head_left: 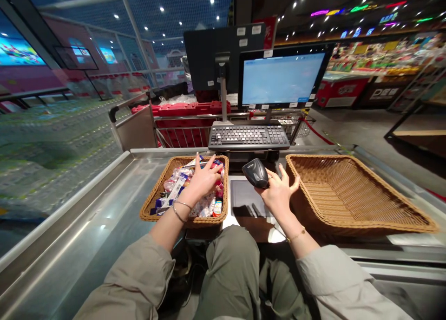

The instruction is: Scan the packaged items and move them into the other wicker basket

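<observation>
My left hand [203,179] hovers over a wicker basket [148,205] of small packaged goods, its fingers spread and nothing visible in them. Clear and blue-and-white packets [178,186] fill that basket, with some red ones at its right side; part of them is hidden under my hand. A black barcode scanner [256,172] is held in my right hand [278,191], some fingers of which stick out apart. Right beside this hand stands a larger wicker basket [351,190] with its bare woven inside showing. Between the baskets, below the scanner, lies a grey flat plate [245,192].
A keyboard [249,135] and a lit screen [282,78] stand behind the counter's middle, with a second monitor [205,60] turned away. The metal counter [114,218] stretches to the left. Beyond is a shopping cart [184,134]; stacked bottle packs [59,148] are at far left.
</observation>
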A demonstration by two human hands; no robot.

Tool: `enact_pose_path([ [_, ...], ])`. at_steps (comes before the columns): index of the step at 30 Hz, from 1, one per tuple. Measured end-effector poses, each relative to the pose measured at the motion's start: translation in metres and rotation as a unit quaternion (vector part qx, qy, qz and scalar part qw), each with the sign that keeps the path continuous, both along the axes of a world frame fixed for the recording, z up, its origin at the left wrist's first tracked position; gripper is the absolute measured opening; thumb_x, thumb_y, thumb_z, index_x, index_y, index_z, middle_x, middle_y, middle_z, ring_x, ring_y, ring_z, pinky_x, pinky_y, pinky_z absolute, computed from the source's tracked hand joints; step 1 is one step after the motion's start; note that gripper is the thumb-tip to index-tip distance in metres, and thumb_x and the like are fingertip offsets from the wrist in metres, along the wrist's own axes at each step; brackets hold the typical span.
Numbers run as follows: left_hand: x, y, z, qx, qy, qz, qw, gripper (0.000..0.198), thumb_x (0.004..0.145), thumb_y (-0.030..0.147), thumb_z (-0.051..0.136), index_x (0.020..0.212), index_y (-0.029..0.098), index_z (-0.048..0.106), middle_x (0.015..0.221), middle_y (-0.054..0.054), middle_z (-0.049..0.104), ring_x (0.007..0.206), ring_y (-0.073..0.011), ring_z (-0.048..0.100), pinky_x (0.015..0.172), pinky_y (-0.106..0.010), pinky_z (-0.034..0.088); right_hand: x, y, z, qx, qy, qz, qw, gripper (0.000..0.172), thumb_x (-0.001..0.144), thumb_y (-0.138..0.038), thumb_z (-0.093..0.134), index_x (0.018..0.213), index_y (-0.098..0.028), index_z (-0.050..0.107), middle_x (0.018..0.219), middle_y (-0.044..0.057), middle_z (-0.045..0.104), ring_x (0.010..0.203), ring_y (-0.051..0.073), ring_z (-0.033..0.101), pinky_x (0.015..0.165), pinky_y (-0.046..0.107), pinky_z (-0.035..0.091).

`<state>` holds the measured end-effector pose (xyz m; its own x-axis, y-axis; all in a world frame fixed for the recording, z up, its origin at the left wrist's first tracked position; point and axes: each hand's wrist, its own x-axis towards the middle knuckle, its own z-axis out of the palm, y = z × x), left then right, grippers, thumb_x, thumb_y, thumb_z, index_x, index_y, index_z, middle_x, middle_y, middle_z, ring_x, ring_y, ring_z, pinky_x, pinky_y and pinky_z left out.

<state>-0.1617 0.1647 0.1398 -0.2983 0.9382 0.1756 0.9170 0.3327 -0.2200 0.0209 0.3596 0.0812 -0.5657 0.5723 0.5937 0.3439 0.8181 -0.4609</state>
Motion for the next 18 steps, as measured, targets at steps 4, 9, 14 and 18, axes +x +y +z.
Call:
enact_pose_path([
  [4,-0.019,-0.016,0.002,0.034,-0.045,0.083,0.995,0.021,0.095,0.045,0.065,0.101,0.029,0.078,0.155,-0.005,0.053,0.155,-0.0436,0.024,0.106,-0.091,-0.008,0.000,0.001,0.000,0.013,-0.001,-0.006,1.000,0.016,0.081,-0.027,0.062,0.091,-0.021,0.071,0.134,0.006,0.070,0.150,0.038,0.033,0.117,0.075,0.001],
  [9,-0.021,-0.034,-0.005,0.064,-0.092,0.174,0.978,0.034,0.099,0.050,0.053,0.100,0.029,0.078,0.158,-0.005,0.050,0.155,-0.0442,0.021,0.105,-0.091,-0.002,-0.001,0.000,-0.002,0.025,0.006,-0.006,1.000,0.019,0.080,-0.025,0.060,0.094,-0.020,0.071,0.130,0.008,0.072,0.150,0.037,0.033,0.118,0.074,-0.002],
  [14,-0.015,-0.040,-0.010,0.095,-0.089,0.259,0.957,0.043,0.100,0.054,0.046,0.097,0.026,0.080,0.159,-0.009,0.048,0.155,-0.0483,0.018,0.107,-0.091,0.001,-0.001,-0.002,0.000,0.044,0.013,-0.010,0.999,0.018,0.079,-0.026,0.062,0.093,-0.021,0.071,0.118,0.009,0.076,0.145,0.037,0.040,0.119,0.072,0.001],
  [18,-0.001,-0.030,0.001,0.117,-0.030,0.232,0.965,0.049,0.095,0.054,0.057,0.135,0.026,0.066,0.166,-0.015,0.036,0.155,-0.0502,0.013,0.107,-0.090,0.002,0.000,-0.004,0.003,0.046,0.001,-0.007,0.999,0.010,0.079,-0.027,0.063,0.086,-0.021,0.070,0.120,0.009,0.075,0.142,0.038,0.043,0.117,0.072,0.002],
])
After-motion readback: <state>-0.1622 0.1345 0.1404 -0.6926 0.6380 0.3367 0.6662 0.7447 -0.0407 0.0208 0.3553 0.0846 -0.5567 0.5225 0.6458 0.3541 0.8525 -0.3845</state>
